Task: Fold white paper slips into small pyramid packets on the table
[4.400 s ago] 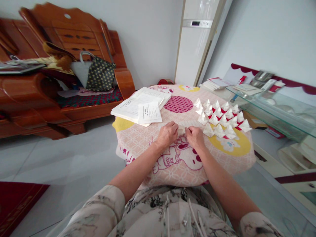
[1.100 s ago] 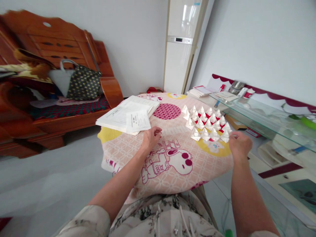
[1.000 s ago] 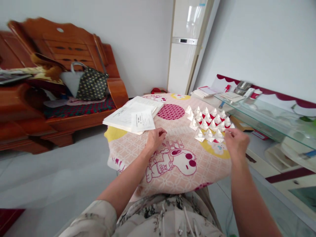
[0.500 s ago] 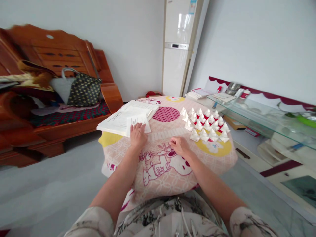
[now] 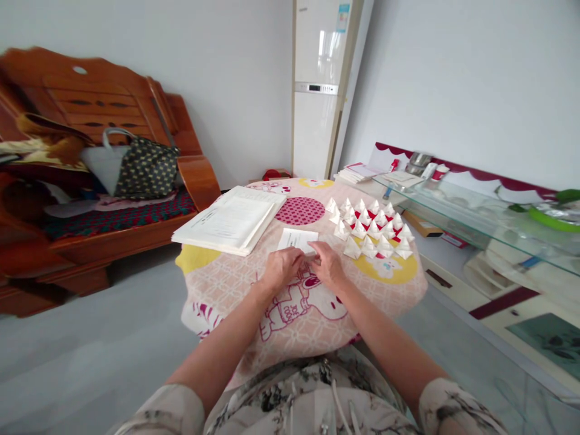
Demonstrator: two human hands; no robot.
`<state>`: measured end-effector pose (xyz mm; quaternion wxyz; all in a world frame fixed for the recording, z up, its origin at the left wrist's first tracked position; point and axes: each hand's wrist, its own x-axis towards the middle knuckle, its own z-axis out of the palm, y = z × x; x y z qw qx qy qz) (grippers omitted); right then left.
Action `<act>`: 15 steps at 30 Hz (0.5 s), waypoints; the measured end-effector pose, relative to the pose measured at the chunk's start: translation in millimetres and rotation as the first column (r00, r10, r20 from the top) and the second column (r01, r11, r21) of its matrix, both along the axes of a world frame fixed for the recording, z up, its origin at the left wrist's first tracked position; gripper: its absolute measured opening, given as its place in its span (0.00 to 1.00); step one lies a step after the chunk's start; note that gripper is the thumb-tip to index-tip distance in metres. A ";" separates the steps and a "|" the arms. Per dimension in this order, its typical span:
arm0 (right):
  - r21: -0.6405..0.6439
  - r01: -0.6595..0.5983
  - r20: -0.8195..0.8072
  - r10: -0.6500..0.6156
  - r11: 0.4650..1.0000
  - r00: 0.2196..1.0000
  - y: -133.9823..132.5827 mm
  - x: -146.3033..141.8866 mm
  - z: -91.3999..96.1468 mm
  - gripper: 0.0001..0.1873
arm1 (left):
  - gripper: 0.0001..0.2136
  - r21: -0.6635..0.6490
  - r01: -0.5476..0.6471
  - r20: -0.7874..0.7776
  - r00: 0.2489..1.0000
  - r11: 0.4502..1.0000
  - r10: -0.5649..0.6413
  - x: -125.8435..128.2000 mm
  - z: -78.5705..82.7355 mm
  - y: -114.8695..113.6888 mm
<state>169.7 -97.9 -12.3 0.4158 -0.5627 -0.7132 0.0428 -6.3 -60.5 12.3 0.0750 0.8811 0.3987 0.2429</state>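
A small sheet of printed white paper lies in front of me on the patterned tablecloth. At its near left edge is my left hand, with fingers curled closed on the paper. My right hand pinches the near right edge. The fingertips of both hands are close together, and the paper's near edge is partly hidden under them. Left of my hands is a stack of printed sheets. To the right stand several rows of folded white paper pieces with pointed tops.
A glass-topped cabinet with papers and small items runs along the right wall. A wooden sofa holding a dark patterned bag is at the left. Behind the table stands a tall white air conditioner.
My left hand has moved right from the stack, bringing the small sheet in front of me. My right hand has closed on the sheet too. The whole view has shifted slightly.
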 end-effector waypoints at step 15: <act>-0.152 0.052 -0.246 -0.089 0.987 0.965 -1.5 21.0 10.7 0.07 | 0.10 -0.252 0.079 0.332 0.943 0.964 0.010 -35.8 -6.5 26.1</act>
